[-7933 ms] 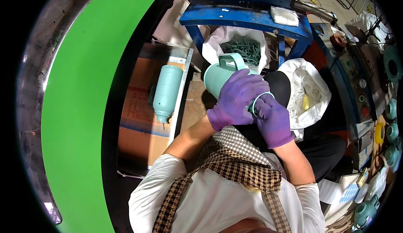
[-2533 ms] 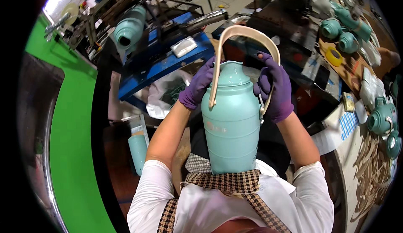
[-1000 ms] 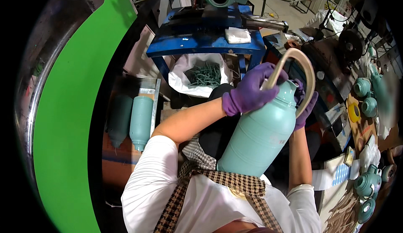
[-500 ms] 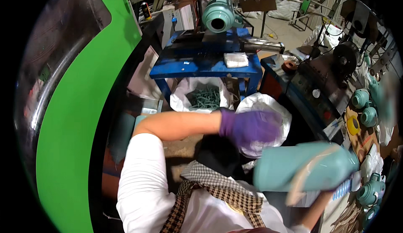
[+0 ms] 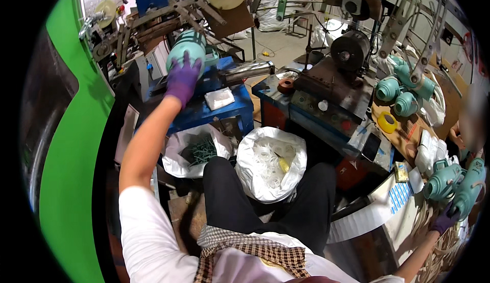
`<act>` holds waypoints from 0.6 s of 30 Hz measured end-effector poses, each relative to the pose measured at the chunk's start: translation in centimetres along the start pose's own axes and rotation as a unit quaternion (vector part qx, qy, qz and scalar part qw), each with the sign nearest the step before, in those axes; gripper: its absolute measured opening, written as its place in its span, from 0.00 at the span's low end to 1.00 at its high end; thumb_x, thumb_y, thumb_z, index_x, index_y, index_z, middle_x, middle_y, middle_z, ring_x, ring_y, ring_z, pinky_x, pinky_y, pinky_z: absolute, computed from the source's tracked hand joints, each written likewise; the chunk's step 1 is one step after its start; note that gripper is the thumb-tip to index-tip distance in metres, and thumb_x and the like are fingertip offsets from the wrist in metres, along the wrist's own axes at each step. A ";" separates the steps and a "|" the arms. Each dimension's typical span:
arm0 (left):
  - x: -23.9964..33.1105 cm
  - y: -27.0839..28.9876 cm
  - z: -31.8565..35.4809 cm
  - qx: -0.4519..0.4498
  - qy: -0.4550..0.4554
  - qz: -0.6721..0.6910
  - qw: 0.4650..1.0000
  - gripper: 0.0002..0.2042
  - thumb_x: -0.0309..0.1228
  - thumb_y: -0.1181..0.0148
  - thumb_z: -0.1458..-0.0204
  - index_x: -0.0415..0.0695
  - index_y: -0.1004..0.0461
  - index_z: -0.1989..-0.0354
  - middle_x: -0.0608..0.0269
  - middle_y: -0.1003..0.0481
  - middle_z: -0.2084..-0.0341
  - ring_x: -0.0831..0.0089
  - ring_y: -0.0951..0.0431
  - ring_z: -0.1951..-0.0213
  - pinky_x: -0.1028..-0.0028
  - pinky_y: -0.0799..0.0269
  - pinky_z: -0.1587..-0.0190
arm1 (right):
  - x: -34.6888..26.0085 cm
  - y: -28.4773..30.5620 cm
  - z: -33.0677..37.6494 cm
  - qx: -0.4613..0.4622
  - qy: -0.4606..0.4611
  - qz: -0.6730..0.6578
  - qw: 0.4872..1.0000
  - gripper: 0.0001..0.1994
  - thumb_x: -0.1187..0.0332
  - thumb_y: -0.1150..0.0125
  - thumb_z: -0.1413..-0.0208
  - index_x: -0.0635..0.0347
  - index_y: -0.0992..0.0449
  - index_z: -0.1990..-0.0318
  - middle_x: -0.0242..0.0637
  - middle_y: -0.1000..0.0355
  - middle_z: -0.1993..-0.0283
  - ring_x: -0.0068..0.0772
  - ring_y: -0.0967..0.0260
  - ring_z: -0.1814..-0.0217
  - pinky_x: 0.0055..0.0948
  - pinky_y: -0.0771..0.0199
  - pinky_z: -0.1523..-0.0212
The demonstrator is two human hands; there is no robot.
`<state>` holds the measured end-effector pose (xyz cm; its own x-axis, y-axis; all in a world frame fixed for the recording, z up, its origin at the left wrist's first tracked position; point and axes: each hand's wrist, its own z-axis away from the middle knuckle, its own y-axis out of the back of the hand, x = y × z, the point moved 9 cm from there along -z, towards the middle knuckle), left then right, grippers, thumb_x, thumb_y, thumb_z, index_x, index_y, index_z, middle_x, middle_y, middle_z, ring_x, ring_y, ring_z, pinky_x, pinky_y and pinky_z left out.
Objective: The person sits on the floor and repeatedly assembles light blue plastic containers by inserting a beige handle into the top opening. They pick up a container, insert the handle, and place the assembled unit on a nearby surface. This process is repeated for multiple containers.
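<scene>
My left hand, in a purple glove, is stretched forward to the teal plastic jug lying on the blue table. Its fingers are closed over the jug's near end, which they partly cover. Far out to the right, my right hand, also gloved in purple, grips the lower end of a second teal jug with a pale strip-like handle. That jug leans beside another teal jug. Some of the right fingers are hidden behind it.
A white sack of clear plastic pieces stands between my knees, beside a sack of dark green pieces. A folded white cloth lies on the blue table. Right are a machine, yellow tape roll and several teal jugs.
My view has turned right. My left hand has swung from before my body out to the jug on the table. My right hand has carried its jug to the far right.
</scene>
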<state>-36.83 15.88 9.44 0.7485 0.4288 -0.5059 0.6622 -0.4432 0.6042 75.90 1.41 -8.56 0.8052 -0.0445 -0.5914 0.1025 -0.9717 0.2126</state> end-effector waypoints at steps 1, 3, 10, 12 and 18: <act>0.0 2.7 2.9 -0.026 0.020 0.042 0.999 0.36 0.29 0.36 0.52 0.60 0.41 0.31 0.45 0.44 0.29 0.32 0.35 0.38 0.50 0.27 0.42 | 0.9 -0.6 0.4 -0.048 -0.015 0.054 0.997 0.30 0.57 0.41 0.35 0.64 0.38 0.31 0.48 0.40 0.29 0.44 0.37 0.32 0.38 0.34 0.36; -2.4 7.1 10.4 0.006 0.095 0.215 0.972 0.40 0.31 0.33 0.55 0.55 0.41 0.29 0.43 0.42 0.30 0.40 0.34 0.36 0.53 0.28 0.41 | 5.6 -1.0 -2.0 0.051 -0.165 -0.447 0.878 0.29 0.54 0.47 0.32 0.64 0.37 0.31 0.47 0.35 0.32 0.43 0.34 0.35 0.36 0.33 0.37; -5.1 8.6 20.5 -0.001 0.261 0.840 0.476 0.31 0.31 0.43 0.48 0.36 0.37 0.33 0.55 0.26 0.46 0.66 0.19 0.55 0.69 0.18 0.58 | -7.2 -8.5 18.7 -0.033 0.079 0.000 0.996 0.28 0.65 0.38 0.38 0.63 0.36 0.33 0.47 0.34 0.33 0.45 0.37 0.31 0.39 0.39 0.31; 1.0 7.6 17.1 -0.043 0.197 0.903 0.380 0.29 0.33 0.41 0.45 0.40 0.38 0.34 0.56 0.27 0.46 0.64 0.20 0.51 0.61 0.14 0.65 | -11.0 -7.4 18.3 -0.014 0.149 0.090 0.985 0.29 0.61 0.38 0.38 0.61 0.36 0.32 0.44 0.35 0.32 0.44 0.37 0.31 0.39 0.40 0.31; 20.5 8.6 3.1 -0.132 0.077 0.973 0.175 0.20 0.35 0.40 0.40 0.45 0.33 0.40 0.64 0.26 0.53 0.68 0.22 0.53 0.66 0.16 0.64 | -13.9 -5.4 17.7 0.038 0.164 0.209 0.963 0.28 0.58 0.42 0.37 0.56 0.35 0.32 0.45 0.32 0.34 0.48 0.36 0.32 0.45 0.39 0.32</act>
<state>-15.61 18.42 2.37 -0.4747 -0.3064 0.8251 -0.8801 0.1755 -0.4412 53.82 3.13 -15.19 0.9095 -0.3719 -0.1856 -0.3039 -0.8996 0.3136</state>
